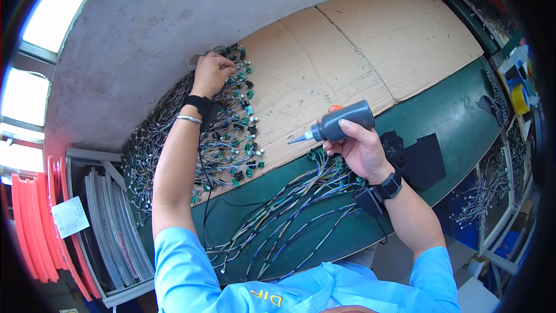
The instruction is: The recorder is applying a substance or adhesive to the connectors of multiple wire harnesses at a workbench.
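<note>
My right hand (pixel 365 153) is wrapped round a dark grey squeeze bottle (pixel 347 122) tilted on its side, its narrow nozzle pointing left over the cardboard. At the far left of the table, my left hand (pixel 213 73) reaches into a dense pile of wire harnesses (pixel 179 133). Its fingers are pressed together, and whatever they pinch is hidden. Small green and black connectors (pixel 249 110) at the wire ends lie in a ragged row along the cardboard (pixel 301 64). Below the bottle, a loose bundle of wire harnesses (pixel 289 203) rests across the green tabletop.
A grey wall (pixel 145 17) rises behind the pile. Red trays (pixel 35 220) and grey trays (pixel 110 226) stand upright at the left. Black cloth-like pieces (pixel 425 159) lie right of my right wrist. More wires (pixel 489 179) and yellow tape (pixel 519 98) are at the right.
</note>
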Motion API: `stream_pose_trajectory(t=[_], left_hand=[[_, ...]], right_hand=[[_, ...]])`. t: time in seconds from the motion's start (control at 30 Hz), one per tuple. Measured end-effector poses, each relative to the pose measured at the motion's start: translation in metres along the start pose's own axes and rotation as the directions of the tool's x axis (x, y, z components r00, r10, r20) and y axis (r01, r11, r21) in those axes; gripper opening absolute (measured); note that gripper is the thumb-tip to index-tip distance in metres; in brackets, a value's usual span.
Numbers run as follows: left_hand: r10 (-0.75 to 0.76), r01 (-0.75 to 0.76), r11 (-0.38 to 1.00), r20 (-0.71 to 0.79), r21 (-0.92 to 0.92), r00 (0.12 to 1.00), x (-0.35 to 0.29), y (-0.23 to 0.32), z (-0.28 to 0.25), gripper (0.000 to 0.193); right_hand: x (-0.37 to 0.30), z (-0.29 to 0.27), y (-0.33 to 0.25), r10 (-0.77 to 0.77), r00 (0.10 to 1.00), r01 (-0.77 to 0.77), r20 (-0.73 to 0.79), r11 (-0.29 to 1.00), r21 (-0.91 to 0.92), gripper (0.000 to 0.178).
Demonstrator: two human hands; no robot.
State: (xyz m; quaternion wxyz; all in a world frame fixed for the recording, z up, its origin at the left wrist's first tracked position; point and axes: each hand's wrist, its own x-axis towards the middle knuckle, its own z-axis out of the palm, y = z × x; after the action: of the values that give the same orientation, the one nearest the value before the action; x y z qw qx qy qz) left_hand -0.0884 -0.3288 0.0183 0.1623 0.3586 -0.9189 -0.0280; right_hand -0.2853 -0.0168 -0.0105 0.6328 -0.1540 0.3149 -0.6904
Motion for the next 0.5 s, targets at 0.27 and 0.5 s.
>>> stream_pose_trajectory(t=[0.27,0.5], left_hand=[[-0.049,0.050,0.998,0.044,-0.029,0.998,-0.012,0.005,-0.005,0.023],[-0.027,0.044,0.899,0.045,-0.435,0.999,-0.073,0.098,-0.067,0.021]], right_hand=[[-0.003,-0.004,0.007,0.010,1.000,-0.010,0.003,1.000,0.006,0.041],[0.006,-0.014,-0.004,-0.049,0.999,0.048,0.011,0.995,0.088,0.038]])
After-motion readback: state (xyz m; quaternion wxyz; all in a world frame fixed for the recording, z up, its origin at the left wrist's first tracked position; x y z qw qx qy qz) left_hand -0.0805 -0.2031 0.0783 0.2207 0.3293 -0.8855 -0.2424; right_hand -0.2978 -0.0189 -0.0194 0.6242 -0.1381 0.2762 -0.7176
